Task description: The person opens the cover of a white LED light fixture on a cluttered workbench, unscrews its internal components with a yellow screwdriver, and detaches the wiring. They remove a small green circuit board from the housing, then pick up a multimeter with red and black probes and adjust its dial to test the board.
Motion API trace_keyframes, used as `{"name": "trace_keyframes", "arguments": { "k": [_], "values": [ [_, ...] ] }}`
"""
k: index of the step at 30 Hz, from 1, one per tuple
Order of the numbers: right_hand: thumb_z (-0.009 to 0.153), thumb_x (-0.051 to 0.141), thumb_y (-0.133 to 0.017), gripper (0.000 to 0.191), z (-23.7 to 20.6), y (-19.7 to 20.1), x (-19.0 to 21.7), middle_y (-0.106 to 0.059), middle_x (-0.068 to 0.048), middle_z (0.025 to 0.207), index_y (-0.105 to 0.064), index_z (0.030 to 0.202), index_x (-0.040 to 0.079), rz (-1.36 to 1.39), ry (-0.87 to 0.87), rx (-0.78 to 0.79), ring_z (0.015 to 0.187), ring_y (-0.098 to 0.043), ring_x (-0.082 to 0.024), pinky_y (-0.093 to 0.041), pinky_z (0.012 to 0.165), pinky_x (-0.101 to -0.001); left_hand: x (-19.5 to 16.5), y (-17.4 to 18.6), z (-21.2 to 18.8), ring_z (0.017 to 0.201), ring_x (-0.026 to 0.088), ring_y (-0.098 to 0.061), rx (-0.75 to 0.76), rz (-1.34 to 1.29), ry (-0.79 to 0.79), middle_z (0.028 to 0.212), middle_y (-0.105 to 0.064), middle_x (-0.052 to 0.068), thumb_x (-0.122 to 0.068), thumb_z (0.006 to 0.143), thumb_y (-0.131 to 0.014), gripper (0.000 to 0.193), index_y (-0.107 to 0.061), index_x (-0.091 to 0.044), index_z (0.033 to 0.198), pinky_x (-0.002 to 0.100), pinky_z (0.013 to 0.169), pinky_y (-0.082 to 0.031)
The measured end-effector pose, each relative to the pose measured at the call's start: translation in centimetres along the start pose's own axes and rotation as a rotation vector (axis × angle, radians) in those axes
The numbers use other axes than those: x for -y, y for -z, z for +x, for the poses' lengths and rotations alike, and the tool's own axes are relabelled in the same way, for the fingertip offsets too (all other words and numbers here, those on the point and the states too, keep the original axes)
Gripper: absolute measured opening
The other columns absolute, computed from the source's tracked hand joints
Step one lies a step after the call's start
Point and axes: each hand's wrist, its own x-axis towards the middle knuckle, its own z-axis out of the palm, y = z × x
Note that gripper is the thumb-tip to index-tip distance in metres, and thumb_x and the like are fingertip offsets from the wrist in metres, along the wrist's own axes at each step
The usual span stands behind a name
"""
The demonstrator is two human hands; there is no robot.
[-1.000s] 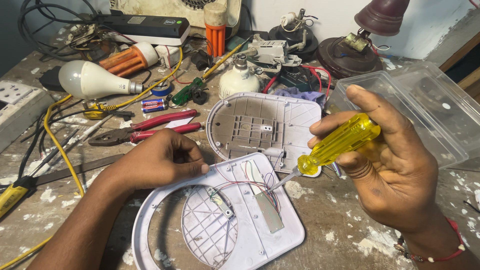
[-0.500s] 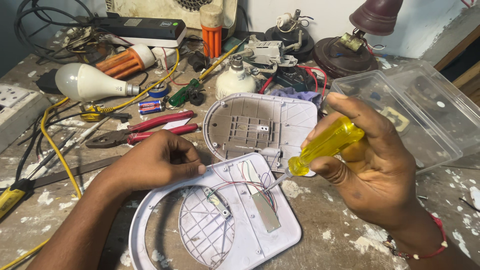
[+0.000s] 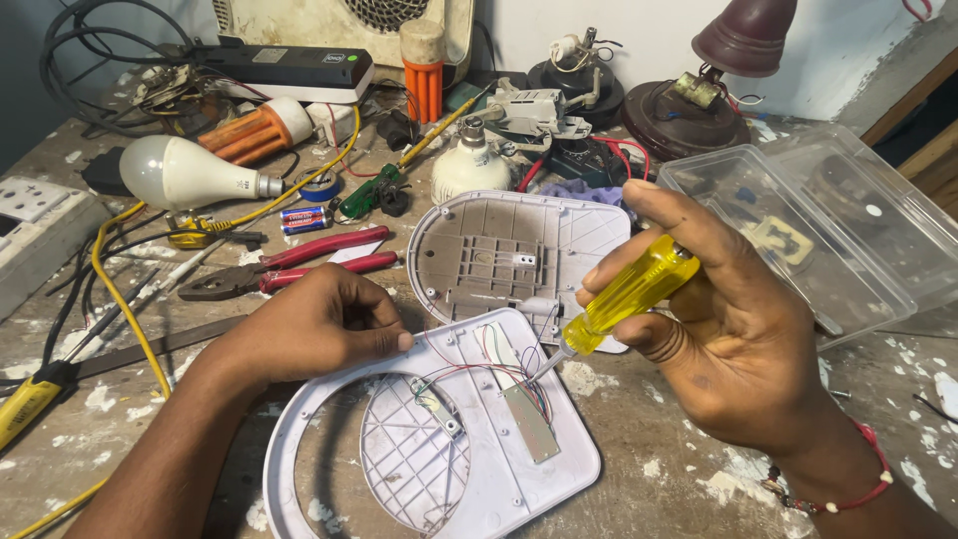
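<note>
Screwdriver (image 3: 627, 295) in right hand (image 3: 733, 339)

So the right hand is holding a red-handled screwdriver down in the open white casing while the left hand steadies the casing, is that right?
Not quite: the head view shows the screwdriver handle is yellow, not red. The right hand does hold it in the open white casing, and the left hand steadies that casing.

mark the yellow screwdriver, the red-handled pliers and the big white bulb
yellow screwdriver (image 3: 629, 291), head view, middle of the clear yellow handle.
red-handled pliers (image 3: 319, 255), head view, between the two red grips, on the upper one.
big white bulb (image 3: 175, 172), head view, on the round white dome.
</note>
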Motion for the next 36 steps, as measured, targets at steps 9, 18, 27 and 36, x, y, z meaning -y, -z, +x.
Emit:
{"name": "trace_keyframes", "arguments": {
  "k": [9, 18, 27, 36],
  "values": [
    [0.103, 0.01, -0.06, 0.059, 0.6, 0.4, 0.2, -0.068, -0.017, 0.127, -0.03, 0.153, 0.007, 0.092, -0.004, 0.039, 0.119, -0.071, -0.022, -0.062, 0.105, -0.0402, -0.3, 0.0, -0.1, 0.057, 0.009, -0.06, -0.008, 0.029, 0.009, 0.063, -0.074, 0.004, -0.019, 0.077, -0.082, 0.018, -0.081, -0.001, 0.077, 0.03, 0.056, -0.049],
    [0.096, 0.017, -0.074, 0.062, -0.4, -0.5, -1.8, -0.056, -0.014, 0.135, -0.043, 0.148, 0.004, -0.049, 0.097, -0.103, 0.113, -0.061, -0.016, -0.058, 0.104, -0.0351, -0.2, 0.0, 0.0, 0.057, 0.009, -0.06, -0.007, 0.034, 0.01, 0.062, -0.074, 0.004, -0.019, 0.078, -0.081, 0.018, -0.081, -0.001, 0.077, 0.031, 0.055, -0.048],
    [0.103, 0.01, -0.063, 0.061, -0.4, -0.6, -0.1, -0.063, -0.016, 0.133, -0.036, 0.158, 0.002, 0.018, 0.029, -0.035, 0.123, -0.067, -0.02, -0.062, 0.104, -0.0379, -0.3, 0.0, -0.1, 0.057, 0.01, -0.061, -0.006, 0.037, 0.016, 0.063, -0.075, 0.005, -0.019, 0.077, -0.081, 0.018, -0.081, -0.001, 0.077, 0.031, 0.057, -0.049],
    [0.106, 0.012, -0.065, 0.056, -0.3, -0.7, -1.2, -0.059, -0.016, 0.136, -0.039, 0.154, 0.004, 0.027, 0.144, -0.053, 0.12, -0.066, -0.021, -0.059, 0.107, -0.0364, -0.4, -0.1, 0.0, 0.058, 0.01, -0.061, -0.014, 0.069, 0.033, 0.063, -0.075, 0.004, -0.02, 0.077, -0.081, 0.018, -0.081, -0.002, 0.077, 0.031, 0.057, -0.05]
  ]
}}
